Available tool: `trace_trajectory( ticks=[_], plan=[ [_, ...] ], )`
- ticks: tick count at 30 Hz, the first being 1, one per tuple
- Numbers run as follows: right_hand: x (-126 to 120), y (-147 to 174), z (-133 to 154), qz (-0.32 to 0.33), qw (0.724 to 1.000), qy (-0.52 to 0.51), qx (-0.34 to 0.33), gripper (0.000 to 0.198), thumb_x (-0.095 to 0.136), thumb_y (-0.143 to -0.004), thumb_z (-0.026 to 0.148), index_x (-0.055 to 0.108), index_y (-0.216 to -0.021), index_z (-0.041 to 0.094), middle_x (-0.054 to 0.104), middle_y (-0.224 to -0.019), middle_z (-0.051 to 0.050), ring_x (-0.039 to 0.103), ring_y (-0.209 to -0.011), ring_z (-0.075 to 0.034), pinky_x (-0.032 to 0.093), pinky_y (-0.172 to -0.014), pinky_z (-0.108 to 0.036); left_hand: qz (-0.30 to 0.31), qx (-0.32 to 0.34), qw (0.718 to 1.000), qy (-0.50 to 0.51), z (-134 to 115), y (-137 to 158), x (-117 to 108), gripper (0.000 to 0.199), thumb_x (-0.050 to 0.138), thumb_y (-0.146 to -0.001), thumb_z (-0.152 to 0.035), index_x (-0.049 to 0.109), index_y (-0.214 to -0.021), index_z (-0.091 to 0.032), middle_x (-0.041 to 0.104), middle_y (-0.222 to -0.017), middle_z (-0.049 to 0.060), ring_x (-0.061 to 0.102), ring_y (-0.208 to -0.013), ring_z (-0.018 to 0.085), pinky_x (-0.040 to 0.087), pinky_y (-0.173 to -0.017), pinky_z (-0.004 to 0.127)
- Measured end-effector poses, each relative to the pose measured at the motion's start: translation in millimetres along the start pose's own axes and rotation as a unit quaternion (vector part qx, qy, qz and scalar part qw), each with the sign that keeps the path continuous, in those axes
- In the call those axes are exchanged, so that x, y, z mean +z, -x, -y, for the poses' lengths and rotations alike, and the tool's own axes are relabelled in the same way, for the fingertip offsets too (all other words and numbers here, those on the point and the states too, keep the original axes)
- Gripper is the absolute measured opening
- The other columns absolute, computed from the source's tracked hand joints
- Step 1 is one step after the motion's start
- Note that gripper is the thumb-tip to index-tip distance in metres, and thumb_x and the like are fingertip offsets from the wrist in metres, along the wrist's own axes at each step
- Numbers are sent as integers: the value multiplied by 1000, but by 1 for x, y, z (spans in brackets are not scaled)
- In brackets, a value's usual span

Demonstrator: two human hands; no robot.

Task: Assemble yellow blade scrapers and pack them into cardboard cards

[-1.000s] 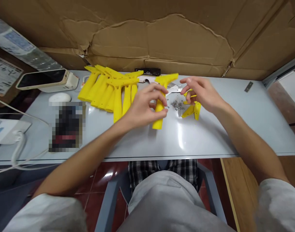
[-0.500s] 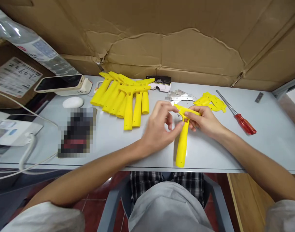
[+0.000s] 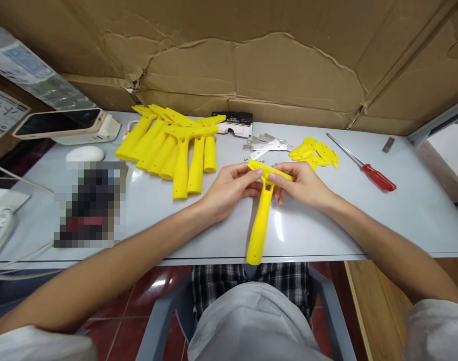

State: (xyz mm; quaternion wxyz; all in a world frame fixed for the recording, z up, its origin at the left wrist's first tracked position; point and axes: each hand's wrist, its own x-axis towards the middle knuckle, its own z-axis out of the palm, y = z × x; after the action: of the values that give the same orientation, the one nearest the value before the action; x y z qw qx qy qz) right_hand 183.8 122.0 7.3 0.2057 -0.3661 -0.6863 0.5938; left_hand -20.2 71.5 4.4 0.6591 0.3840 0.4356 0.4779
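Note:
A yellow plastic scraper handle [image 3: 259, 220] with a T-shaped head is held between my two hands, its grip end pointing toward the table's front edge. My left hand [image 3: 232, 188] pinches the left end of the head, thumb on top and fingers beneath. On the right end, my right hand [image 3: 302, 183] presses with the thumb, its fingers curled underneath. Just beyond the hands lie thin metal blades [image 3: 268, 144] and a few tiny screws. Several yellow plastic cover pieces [image 3: 317, 150] are heaped behind my right hand.
Several more yellow scraper handles [image 3: 181, 168] lie piled at left. A red-handled screwdriver [image 3: 377, 176] and a small dark metal plate [image 3: 388, 145] are at right. A black-and-white box [image 3: 234, 124] stands against the cardboard [image 3: 199, 70]. Leftward are a phone [image 3: 61, 123] and a white mouse [image 3: 85, 154].
My left hand has closed from a loose, spread pose onto the left end of the scraper head. The right hand keeps its hold. The view has shifted a little to the right.

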Motion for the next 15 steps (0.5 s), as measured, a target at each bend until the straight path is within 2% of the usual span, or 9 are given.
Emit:
trace_trajectory(
  ticks=[2, 4, 5, 7, 8, 10, 11, 12, 15],
  plan=[
    [-3, 1, 5, -34, 993, 107, -26, 53, 56, -104, 67, 74, -106, 17, 72, -87, -4, 66, -67, -12, 55, -67, -28, -7, -1, 1000, 2, 1, -1, 0, 31, 91, -87, -42, 83, -101, -16, 86, -105, 11, 82, -89, 21, 64, -85, 32],
    [-21, 3, 11, -88, 962, 250, -71, 52, 50, -108, 62, 79, -116, 19, 76, -108, -5, 71, -85, -14, 57, -82, -30, -16, -7, 1000, 4, 2, -2, 0, 26, 89, -89, -37, 84, -102, -15, 87, -105, 11, 82, -88, 20, 65, -85, 32],
    [-38, 5, 14, -113, 925, 351, -92, 53, 48, -109, 61, 80, -123, 21, 76, -121, -6, 72, -99, -17, 57, -92, -32, -23, -11, 1000, 5, 3, -2, 0, 24, 88, -90, -35, 84, -102, -15, 87, -106, 11, 82, -88, 20, 65, -85, 31],
    [-86, 14, 19, -181, 883, 426, -81, 49, 67, -100, 52, 80, -129, 14, 72, -131, -15, 62, -129, -31, 46, -117, -47, -34, -18, 999, 4, 3, -2, 0, 20, 87, -91, -32, 84, -100, -15, 87, -106, 12, 82, -87, 19, 66, -83, 29],
    [-115, 20, 20, -227, 833, 503, -38, 51, 72, -98, 48, 77, -137, 15, 67, -139, -18, 57, -137, -34, 42, -119, -49, -37, -21, 999, 2, 3, -2, 0, 19, 86, -92, -32, 83, -99, -14, 87, -106, 12, 82, -87, 18, 66, -82, 28],
    [-171, 33, 18, -262, 757, 582, 144, 60, 83, -90, 45, 75, -141, 16, 63, -146, -21, 56, -134, -34, 41, -113, -48, -36, -22, 999, 0, 4, -2, 0, 20, 87, -91, -33, 83, -97, -14, 87, -106, 12, 82, -87, 17, 66, -82, 27],
    [-194, 38, 15, -250, 745, 568, 245, 58, 83, -90, 43, 76, -141, 16, 67, -139, -20, 58, -124, -29, 42, -107, -45, -33, -23, 999, -1, 5, -2, 0, 21, 89, -90, -34, 82, -96, -14, 87, -107, 12, 82, -86, 17, 66, -81, 27],
    [-213, 43, 11, -233, 752, 536, 304, 53, 80, -93, 38, 76, -141, 16, 70, -135, -18, 60, -113, -22, 42, -102, -42, -30, -25, 999, -2, 5, -2, 0, 23, 90, -89, -35, 82, -95, -15, 87, -107, 12, 82, -86, 17, 66, -81, 26],
    [-235, 48, -2, -172, 792, 499, 307, 36, 75, -95, 30, 82, -128, 16, 74, -123, -16, 60, -91, -11, 44, -95, -36, -24, -28, 999, -2, 6, -2, 0, 27, 94, -85, -37, 82, -95, -14, 87, -106, 12, 81, -85, 17, 65, -79, 25]
  ],
)
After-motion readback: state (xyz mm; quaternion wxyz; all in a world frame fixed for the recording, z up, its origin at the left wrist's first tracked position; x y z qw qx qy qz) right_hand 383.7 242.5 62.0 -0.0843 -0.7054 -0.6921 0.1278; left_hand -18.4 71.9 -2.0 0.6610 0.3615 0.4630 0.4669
